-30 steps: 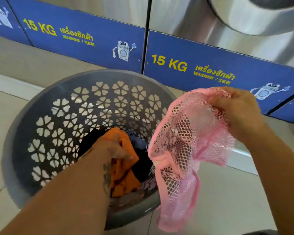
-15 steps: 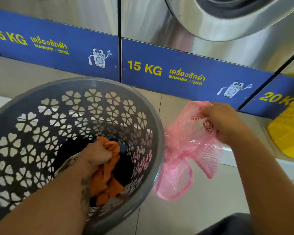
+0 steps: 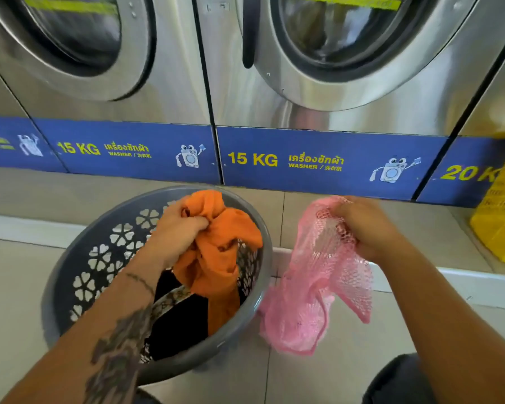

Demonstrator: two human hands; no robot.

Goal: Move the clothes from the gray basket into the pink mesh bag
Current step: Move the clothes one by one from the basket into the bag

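Observation:
The gray basket (image 3: pixel 99 258) with flower-shaped holes stands on the tiled floor at lower left. My left hand (image 3: pixel 177 228) grips an orange garment (image 3: pixel 219 252) and holds it above the basket's rim, its lower end still hanging inside. Dark clothes (image 3: pixel 181 322) and a patterned strip lie in the basket below. To the right, my right hand (image 3: pixel 365 225) clutches the top of the pink mesh bag (image 3: pixel 312 287), which hangs limp beside the basket, its bottom near the floor.
Two steel front-loading washers (image 3: pixel 333 53) with blue 15 KG labels stand right behind the basket on a raised step (image 3: pixel 27 225). A yellow crate (image 3: pixel 502 211) sits at the far right on the step. My dark-clothed knee (image 3: pixel 397 380) shows at bottom right.
My left hand has lifted the orange garment from deep in the basket up over the rim. The view has tilted up, bringing the washer doors into sight. The right hand keeps hold of the bag.

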